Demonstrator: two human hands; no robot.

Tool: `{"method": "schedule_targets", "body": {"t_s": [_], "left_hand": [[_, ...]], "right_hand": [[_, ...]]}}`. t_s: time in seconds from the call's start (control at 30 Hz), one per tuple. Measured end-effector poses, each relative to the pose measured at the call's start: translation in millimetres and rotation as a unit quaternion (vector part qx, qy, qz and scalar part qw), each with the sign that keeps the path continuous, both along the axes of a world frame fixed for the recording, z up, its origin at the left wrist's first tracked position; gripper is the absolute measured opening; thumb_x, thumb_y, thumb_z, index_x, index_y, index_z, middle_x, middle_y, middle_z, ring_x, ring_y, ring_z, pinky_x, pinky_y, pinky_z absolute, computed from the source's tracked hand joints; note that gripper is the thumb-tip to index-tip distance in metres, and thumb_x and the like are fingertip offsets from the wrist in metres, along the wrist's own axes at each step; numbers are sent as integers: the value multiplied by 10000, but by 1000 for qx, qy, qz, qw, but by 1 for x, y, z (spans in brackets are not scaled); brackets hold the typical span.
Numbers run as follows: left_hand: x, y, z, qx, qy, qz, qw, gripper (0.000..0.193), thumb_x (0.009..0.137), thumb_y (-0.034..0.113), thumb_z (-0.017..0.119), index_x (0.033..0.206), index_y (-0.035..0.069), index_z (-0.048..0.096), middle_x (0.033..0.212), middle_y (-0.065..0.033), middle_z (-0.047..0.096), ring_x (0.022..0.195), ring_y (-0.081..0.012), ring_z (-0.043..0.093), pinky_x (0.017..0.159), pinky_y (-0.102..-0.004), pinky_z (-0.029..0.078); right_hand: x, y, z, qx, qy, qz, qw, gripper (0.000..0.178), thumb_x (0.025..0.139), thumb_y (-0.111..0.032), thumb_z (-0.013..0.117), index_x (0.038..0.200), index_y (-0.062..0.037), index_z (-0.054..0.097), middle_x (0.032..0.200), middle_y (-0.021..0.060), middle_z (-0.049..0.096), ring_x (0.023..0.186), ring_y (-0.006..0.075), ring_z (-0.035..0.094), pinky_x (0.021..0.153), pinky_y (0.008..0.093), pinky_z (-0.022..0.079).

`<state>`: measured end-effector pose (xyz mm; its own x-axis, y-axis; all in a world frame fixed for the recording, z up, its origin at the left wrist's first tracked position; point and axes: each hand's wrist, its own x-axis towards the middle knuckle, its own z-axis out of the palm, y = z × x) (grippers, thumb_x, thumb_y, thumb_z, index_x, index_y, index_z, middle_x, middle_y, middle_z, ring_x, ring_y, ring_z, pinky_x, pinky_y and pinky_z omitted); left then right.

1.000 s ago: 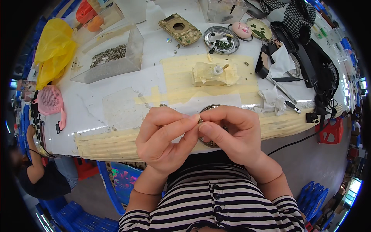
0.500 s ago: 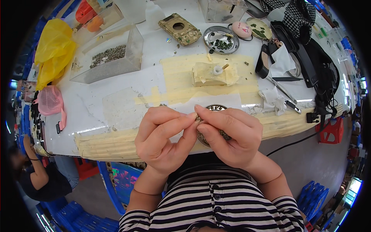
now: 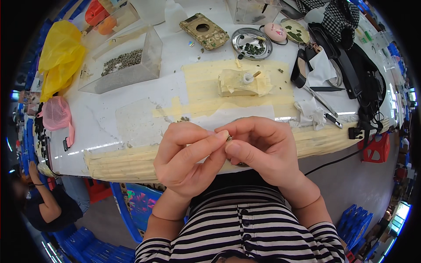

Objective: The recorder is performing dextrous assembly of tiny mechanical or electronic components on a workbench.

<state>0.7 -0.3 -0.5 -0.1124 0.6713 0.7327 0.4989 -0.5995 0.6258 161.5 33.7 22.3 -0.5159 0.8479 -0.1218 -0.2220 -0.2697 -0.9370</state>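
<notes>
The left hand [image 3: 189,160] and the right hand [image 3: 268,151] meet, pinching a tiny piece [image 3: 229,138] between them. A tape-covered block [image 3: 232,89] stands beyond on the worktop [image 3: 98,111].

The white surface [image 3: 98,120], patched with yellow tape [image 3: 199,83], carries a clear bin [image 3: 151,61] on the left; across it I see a camouflage-patterned case [image 3: 212,39], a round metal dish [image 3: 236,45], a crumpled white tissue [image 3: 311,115] and a pink mesh pouch [image 3: 57,115].

Striped, buttoned top [image 3: 285,223]
Black and white stripes cross the front; dark round buttons [image 3: 246,223] run down the middle. Striped sleeves [image 3: 326,239]; bare left hand [image 3: 186,160] and right hand [image 3: 272,151].
</notes>
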Motion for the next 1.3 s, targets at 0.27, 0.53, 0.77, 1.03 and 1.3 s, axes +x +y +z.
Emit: {"method": "schedule_targets", "body": {"t_s": [0.27, 0.53, 0.77, 1.03, 1.3], "left_hand": [[2, 1, -2, -4, 8, 27, 1000, 302, 668, -62, 781, 952, 20, 719, 859, -59, 623, 733, -181, 583, 605, -272, 468], [1, 0, -4, -34, -29, 41, 998, 289, 674, -81, 775, 939, 20, 715, 847, -64, 613, 736, -170, 583, 602, -265, 472], [0, 0, -2, -11, -27, 3, 1000, 282, 683, -81, 773, 936, 29, 717, 846, -57, 615, 736, -161, 583, 590, -264, 464], [0, 0, -2, -11, -15, 13, 1000, 286, 680, -81, 771, 938, 27, 714, 844, -53, 614, 731, -167, 584, 597, -262, 468], [0, 0, -2, -34, -27, 32, 999, 273, 687, -80, 769, 935, 19, 710, 841, -62, 607, 720, -167, 584, 606, -257, 470]], "right_hand": [[-6, -4, -4, 269, -103, -123, 950, 171, 802, -60, 753, 959, -17, 699, 764, 28, 663, 615, 64, 600, 540, 198, 481], [-6, -2, -7, 550, -201, -150, 797, 329, 737, -57, 779, 1058, -27, 712, 778, 63, 654, 618, 166, 606, 522, 254, 465], [-5, -1, -8, 250, -81, -71, 962, 199, 826, -40, 729, 1018, 8, 708, 752, 65, 674, 626, 89, 615, 555, 211, 481], [-5, -2, -6, 175, -39, -85, 980, 139, 820, -22, 732, 952, 15, 710, 775, 40, 687, 641, 59, 612, 575, 204, 487], [-4, -1, -8, 524, -179, -135, 822, 307, 760, -18, 760, 1062, 1, 707, 751, 88, 662, 634, 147, 616, 546, 238, 459]]}}
